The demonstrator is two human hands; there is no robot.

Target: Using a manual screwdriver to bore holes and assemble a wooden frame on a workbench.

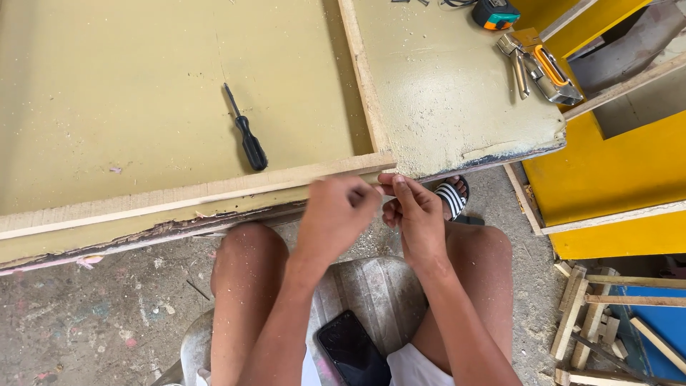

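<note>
1. we see our 2 hands meet just below the near edge of the panel (143,86), right in front of our knees.
2. the left hand (336,214) is curled into a loose fist, knuckles up. we cannot tell if it holds something inside, the fingers hide it.
3. the right hand (418,218) has its fingers bent and pressed together near the thumb, as if pinching some small thing. the thing itself is too small or hidden, so we cannot name it.
4. both hands are touching or almost touching each other, and the right one is just under the wood strip (214,191).
5. the strip lies along the near edge of the panel. its long axis runs from left to right and rises a little toward the right, where its end is just above our hands. the right hand is nearer to that end.
6. a second strip (361,75) runs away from us and meets the first one near the hands.
7. a black screwdriver (246,132) lies on the panel, up and to the left of the hands, well apart.
8. a staple gun (543,71) and a tape measure (495,14) lie far to the right.
9. a dark phone (351,350) rests on the stool (379,286) between our legs.
</note>
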